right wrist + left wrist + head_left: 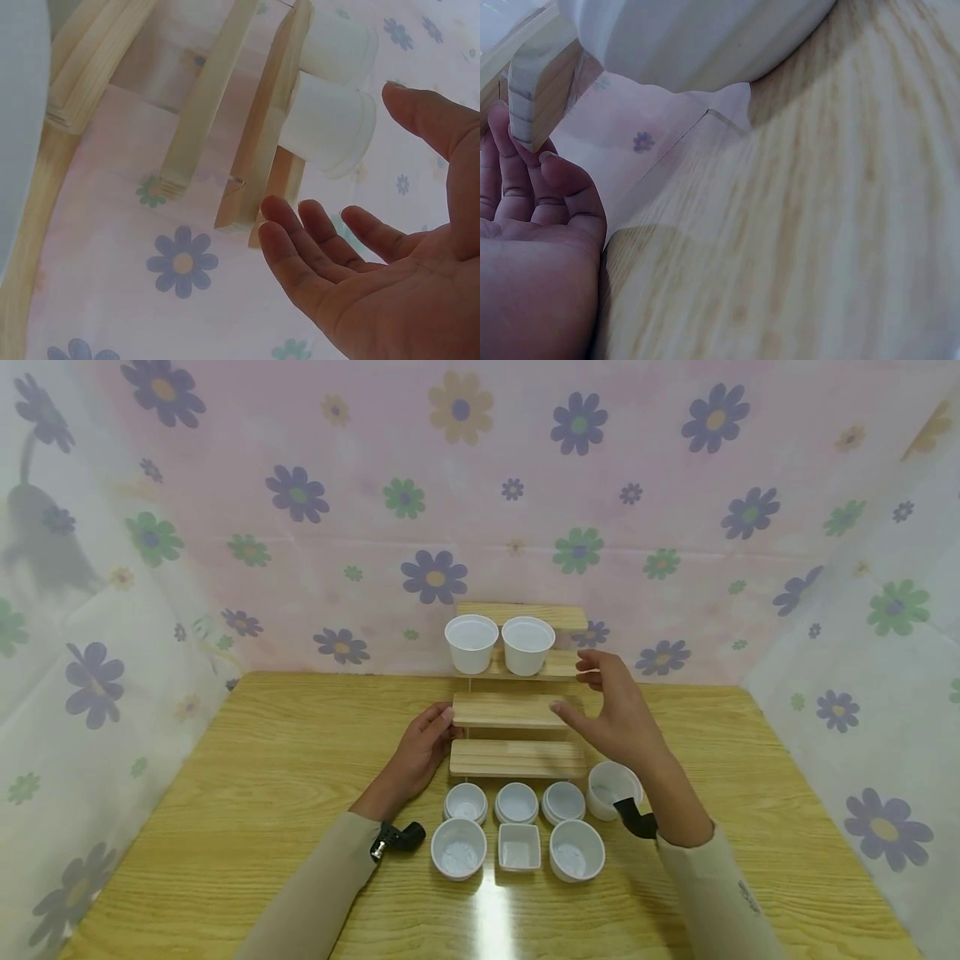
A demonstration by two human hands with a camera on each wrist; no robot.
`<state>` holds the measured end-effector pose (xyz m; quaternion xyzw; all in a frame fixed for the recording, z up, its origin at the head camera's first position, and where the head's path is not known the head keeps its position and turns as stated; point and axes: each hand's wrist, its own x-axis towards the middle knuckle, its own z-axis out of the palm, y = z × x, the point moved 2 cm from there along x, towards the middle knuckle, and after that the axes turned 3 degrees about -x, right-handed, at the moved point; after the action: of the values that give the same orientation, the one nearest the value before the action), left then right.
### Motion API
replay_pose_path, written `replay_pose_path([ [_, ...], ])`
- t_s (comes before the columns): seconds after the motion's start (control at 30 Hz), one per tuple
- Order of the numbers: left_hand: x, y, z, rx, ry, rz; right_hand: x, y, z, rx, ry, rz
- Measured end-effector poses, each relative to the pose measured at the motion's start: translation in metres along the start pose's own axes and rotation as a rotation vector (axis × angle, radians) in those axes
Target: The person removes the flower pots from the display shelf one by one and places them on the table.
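Both sleeves (303, 897) are cut off by the head view's lower edge, with the forearms angled inward over the desk (300, 752). The left end of the stand (517, 758), at the second board up, is pinched between thumb and fingers of the left hand (420, 750), some fingertips being hidden behind the wood. The right hand (621, 718) is held spread beside the right end, thumb well apart from bent fingers, with nothing gripped; whether the boards are touched cannot be told. One tub (609, 783) is partly covered by the right wrist's black mount (636, 819). The boards run left to right, stepped upward and away; two cups (472, 647) are stood upright on the third.
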<state>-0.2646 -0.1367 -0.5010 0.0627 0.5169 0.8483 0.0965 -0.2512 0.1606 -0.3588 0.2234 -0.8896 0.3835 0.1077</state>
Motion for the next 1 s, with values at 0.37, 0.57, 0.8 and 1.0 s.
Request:
replay_pose_path([
  [0.37, 0.0, 0.001, 0.0, 0.008, -0.007, 0.008, 0.011, -0.007, 0.002, 0.049, 0.07, 0.0],
  [0.57, 0.0, 0.0, 0.0, 0.0, 0.012, 0.007, 0.016, -0.01, 0.005, 0.069, 0.098, 0.014],
  [0.8, 0.001, -0.001, -0.001, 0.004, 0.01, 0.004, 0.022, -0.011, 0.009, 0.102, 0.128, 0.019],
  [1.0, 0.001, -0.002, -0.001, 0.0, 0.007, 0.008, 0.027, -0.011, 0.014, 0.129, 0.153, 0.03],
])
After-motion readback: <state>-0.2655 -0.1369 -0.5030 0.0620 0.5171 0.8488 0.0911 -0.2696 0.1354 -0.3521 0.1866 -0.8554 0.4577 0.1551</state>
